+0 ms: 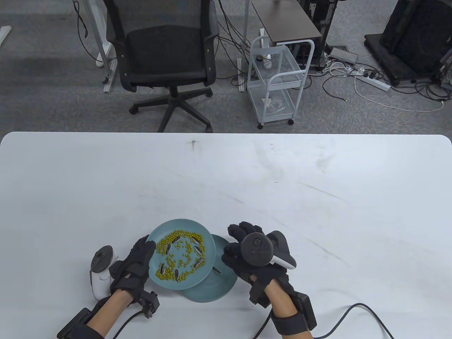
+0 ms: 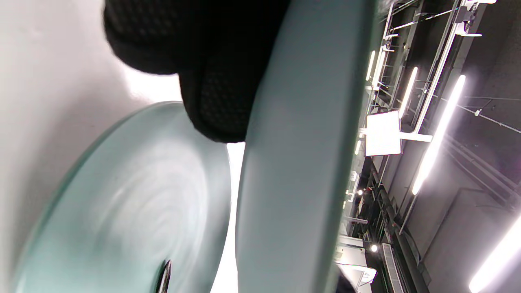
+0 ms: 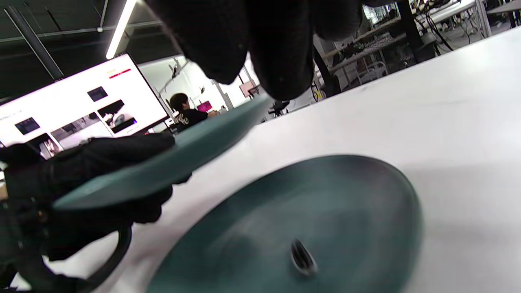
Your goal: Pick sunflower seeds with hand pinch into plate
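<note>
Table view: left hand (image 1: 136,266) gripped lifted plate (image 1: 208,247) of green beans and sunflower seeds (image 1: 196,249) at its 9 o'clock, likely to ease picking. Right hand (image 1: 243,252) at 3 o'clock, closure unclear.
Left wrist view: fingers (image 2: 220,101) beneath plate underside.
Right wrist view: one seed (image 3: 303,257) lay in lower plate (image 3: 366,195) on table (image 3: 447,93).

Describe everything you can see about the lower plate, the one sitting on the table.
The lower plate is round, shallow and teal, seemingly glazed ceramic. It lies flat on the white table, partly hidden in the table view by the raised plate of beans and seeds that the left hand holds above it. One striped sunflower seed rests inside it. Neither hand visibly touches it.
</note>
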Available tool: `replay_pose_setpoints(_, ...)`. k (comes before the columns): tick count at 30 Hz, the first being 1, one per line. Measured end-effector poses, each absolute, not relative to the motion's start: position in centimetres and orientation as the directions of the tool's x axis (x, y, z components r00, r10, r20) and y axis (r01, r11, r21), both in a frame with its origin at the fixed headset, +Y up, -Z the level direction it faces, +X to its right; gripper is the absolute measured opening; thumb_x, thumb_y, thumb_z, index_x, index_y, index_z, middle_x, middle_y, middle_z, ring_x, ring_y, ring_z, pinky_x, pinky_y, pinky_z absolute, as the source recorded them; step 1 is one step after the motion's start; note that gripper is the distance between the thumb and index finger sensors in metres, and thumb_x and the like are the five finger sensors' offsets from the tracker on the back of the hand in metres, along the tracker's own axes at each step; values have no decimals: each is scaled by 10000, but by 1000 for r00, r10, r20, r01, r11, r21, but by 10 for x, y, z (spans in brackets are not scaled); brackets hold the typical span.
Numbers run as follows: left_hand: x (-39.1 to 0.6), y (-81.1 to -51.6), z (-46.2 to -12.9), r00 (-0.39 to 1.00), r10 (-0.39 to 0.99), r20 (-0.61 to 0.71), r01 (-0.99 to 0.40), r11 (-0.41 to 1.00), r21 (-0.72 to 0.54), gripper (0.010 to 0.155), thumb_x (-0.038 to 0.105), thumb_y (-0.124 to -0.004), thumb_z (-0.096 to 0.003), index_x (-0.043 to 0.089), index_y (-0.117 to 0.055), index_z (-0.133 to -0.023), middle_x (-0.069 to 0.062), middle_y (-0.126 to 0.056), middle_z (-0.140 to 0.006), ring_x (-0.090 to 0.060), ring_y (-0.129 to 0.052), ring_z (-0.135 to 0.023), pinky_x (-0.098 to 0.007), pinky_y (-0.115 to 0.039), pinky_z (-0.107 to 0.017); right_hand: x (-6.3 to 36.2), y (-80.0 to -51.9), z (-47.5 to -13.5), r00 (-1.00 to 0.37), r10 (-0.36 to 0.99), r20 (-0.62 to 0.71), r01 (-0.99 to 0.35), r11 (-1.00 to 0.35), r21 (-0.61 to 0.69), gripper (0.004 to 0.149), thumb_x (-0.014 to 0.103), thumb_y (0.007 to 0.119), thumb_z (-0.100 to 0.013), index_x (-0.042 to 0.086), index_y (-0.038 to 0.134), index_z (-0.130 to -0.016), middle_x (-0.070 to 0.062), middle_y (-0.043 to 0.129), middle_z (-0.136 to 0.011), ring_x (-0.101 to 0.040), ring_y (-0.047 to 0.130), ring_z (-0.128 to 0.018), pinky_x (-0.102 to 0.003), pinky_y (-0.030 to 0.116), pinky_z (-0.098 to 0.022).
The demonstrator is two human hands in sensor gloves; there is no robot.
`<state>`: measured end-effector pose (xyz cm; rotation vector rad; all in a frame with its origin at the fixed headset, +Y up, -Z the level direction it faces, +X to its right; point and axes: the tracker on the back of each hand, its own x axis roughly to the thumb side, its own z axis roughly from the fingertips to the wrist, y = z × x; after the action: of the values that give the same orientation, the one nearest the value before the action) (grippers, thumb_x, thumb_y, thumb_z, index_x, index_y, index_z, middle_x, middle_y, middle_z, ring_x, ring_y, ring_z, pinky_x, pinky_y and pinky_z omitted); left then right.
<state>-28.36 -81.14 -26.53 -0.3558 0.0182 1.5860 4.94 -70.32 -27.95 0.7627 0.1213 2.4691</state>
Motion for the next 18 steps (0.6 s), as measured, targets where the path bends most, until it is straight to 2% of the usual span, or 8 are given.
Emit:
replay_pose_setpoints(4,-284,-812,-265,-2,973,-232,-978,-50,-201,501,447,-563,-628,214,-399,-1040,-76,-833,-823,-201,-1009,-473,-343,-828,-353,24,-689,-288,-671,532,517,-473,-844,254,394,233,865,-542,-84,897,-773,-390,480,-1085,-686,328,-949,-803,251,-627)
replay_pose_setpoints(9,-283,-814,-262,-7,972,-234,-981,-52,-187,503,445,-562,-627,210,-398,-1040,-79,-833,-821,-202,-1008,-471,-344,-827,-352,-25,-673,-299,-708,456,539,-350,-890,293,401,239,850,-551,-86,890,-782,-393,452,-1091,-686,310,-947,-798,242,-630)
replay_pose_setpoints(12,-283,-814,-262,-6,972,-237,-981,-52,-187,502,444,-561,-628,211,-394,-1040,-79,-829,-825,-204,-1006,-476,-345,-825,-354,-46,-666,-302,-715,438,544,-333,-899,285,390,240,852,-550,-78,898,-773,-392,451,-1093,-685,310,-949,-796,245,-631)
replay_pose_setpoints(18,-282,-815,-263,-13,970,-245,-977,-65,-203,501,445,-558,-630,214,-391,-1042,-76,-827,-829,-201,-1006,-480,-344,-825,-358,-51,-681,-306,-774,383,503,-269,-919,287,404,247,852,-552,-92,901,-767,-395,451,-1092,-688,309,-947,-796,242,-631)
